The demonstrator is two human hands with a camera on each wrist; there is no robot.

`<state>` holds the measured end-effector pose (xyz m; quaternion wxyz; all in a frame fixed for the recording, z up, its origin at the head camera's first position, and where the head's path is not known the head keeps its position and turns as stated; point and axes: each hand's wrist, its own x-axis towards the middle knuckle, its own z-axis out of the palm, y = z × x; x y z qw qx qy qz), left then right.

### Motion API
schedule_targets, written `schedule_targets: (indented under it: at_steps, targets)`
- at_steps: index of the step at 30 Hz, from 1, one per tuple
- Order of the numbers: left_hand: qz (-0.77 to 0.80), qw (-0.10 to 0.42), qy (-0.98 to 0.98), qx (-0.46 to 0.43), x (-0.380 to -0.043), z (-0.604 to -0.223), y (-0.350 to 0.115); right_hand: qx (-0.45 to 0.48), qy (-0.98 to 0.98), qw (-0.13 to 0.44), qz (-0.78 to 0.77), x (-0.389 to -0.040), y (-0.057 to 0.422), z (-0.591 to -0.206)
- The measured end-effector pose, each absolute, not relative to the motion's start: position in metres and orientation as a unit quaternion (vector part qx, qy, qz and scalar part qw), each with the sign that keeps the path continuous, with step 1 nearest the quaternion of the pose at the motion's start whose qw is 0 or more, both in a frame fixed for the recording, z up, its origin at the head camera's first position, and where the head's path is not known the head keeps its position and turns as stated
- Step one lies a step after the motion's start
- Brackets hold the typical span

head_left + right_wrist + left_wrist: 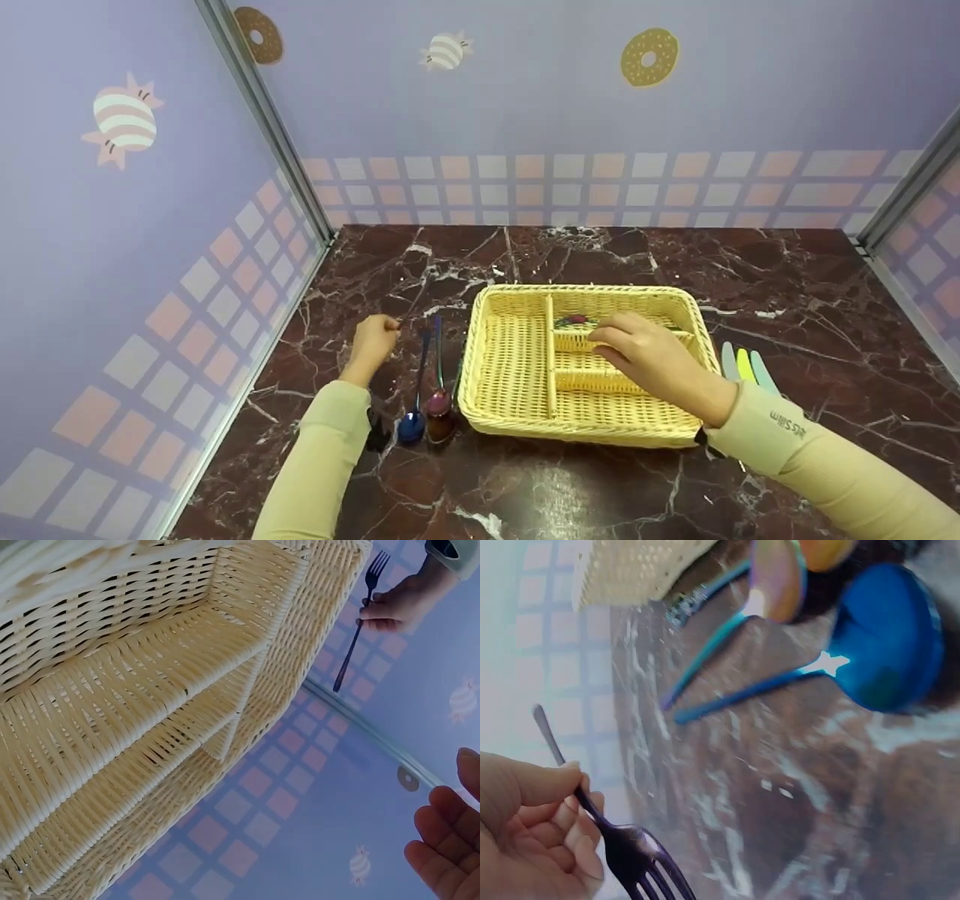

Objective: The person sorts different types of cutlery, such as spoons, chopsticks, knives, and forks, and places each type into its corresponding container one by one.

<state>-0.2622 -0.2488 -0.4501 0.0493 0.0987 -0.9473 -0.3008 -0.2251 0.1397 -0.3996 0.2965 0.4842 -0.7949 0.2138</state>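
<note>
My left hand (pixel 373 346) is raised left of the wicker basket (pixel 510 360). In the left wrist view it pinches a dark purple fork (pixel 634 851) by the handle, between thumb and fingers. The right wrist view has that fork (pixel 373 577) with its tines up. Over the basket's right half, my right hand (pixel 649 360) hovers with relaxed fingers and holds nothing. Dividers (pixel 552 375) split the basket into compartments. In the back right one lies a small purple-pink and green metallic piece (pixel 576 319), partly hidden by a divider and my hand.
Left of the basket, a shiny blue spoon (pixel 411 426) and a pinkish iridescent spoon (pixel 441 405) lie on the dark marbled table (pixel 420 487). To its right are a grey, a yellow (pixel 745 365) and a turquoise knife-like piece, partly behind my right sleeve. Patterned panels (pixel 480 105) enclose the table.
</note>
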Motion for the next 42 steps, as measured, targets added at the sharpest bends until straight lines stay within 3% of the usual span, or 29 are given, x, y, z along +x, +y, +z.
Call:
schedule_targets:
  at_steps: [4,10,14,27,42]
  targets:
    - [-0.267,0.098,-0.958,0.032,-0.267,-0.436,-0.229,0.474,-0.803,0.294,0.211,-0.229,0.14,-0.401]
    - [-0.16,0.272,-0.941,-0.126,-0.269,-0.422,-0.194,0.454,-0.812,0.302,0.207,-0.237,0.138,-0.401]
    - [-0.095,0.339,-0.916,-0.191,-0.268,-0.411,-0.169,0.445,-0.812,0.322,0.199,-0.245,0.135,-0.399]
    - [0.084,0.434,-0.851,-0.284,-0.252,-0.395,-0.092,0.417,-0.801,0.383,0.193,-0.262,0.111,-0.398]
    - [0.129,0.468,-0.827,-0.284,-0.251,-0.398,-0.08,0.369,-0.836,0.391,0.109,-0.266,0.11,-0.406]
